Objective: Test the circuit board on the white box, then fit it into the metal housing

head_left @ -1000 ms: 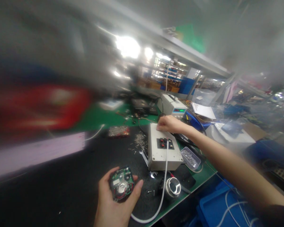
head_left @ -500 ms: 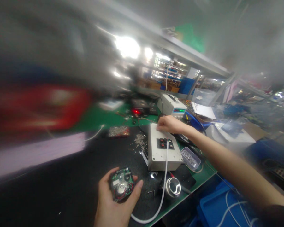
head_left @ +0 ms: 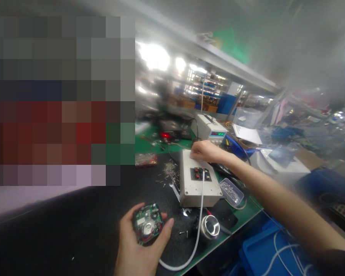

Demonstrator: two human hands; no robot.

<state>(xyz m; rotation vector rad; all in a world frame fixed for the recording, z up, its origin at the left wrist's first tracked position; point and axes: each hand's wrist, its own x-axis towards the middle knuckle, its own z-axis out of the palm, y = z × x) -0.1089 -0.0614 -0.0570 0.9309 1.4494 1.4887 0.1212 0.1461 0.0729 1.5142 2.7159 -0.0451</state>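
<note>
My left hand [head_left: 140, 245] holds a small dark-framed device with a green circuit board [head_left: 148, 222], its board side facing up. The board carries a round silvery part and thin red wires. My right hand [head_left: 207, 151] reaches to the far end of a light grey metal box [head_left: 199, 188], fingers curled down at its back edge. Whatever those fingers grip is hidden. On the box top sits a black terminal panel [head_left: 197, 174] with red and black clips. A white cable [head_left: 201, 218] runs from this panel toward the bench front, passing to the right of my left hand.
Behind the box stands a power supply [head_left: 209, 128] with a lit green readout. Loose screws [head_left: 170, 169] and a wrench [head_left: 174, 191] lie left of the box. Right of it are a plastic tray [head_left: 231, 192] of small metal parts and, nearer me, a round metal-rimmed object [head_left: 210, 227]. A blue bin [head_left: 255, 249] sits below.
</note>
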